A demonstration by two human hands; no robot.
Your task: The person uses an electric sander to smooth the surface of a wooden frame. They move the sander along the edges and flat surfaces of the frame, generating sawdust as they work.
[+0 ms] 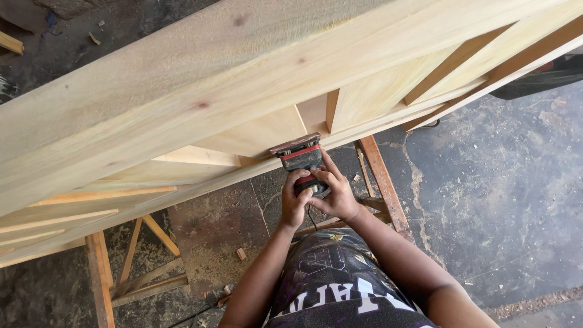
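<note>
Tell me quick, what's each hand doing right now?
Left hand: closed on the black and red sander.
Right hand: closed on the same sander, pressed to the wooden door.

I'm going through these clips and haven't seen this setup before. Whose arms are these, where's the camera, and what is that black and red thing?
The one picture comes from a camera on a person's head, looking down past their chest. Both bare hands, left hand and right hand, grip a small black and red power sander. Its flat pad presses against the edge of a pale wooden door, which lies across wooden trestles. Below is a dusty concrete floor with wood chips.
</note>
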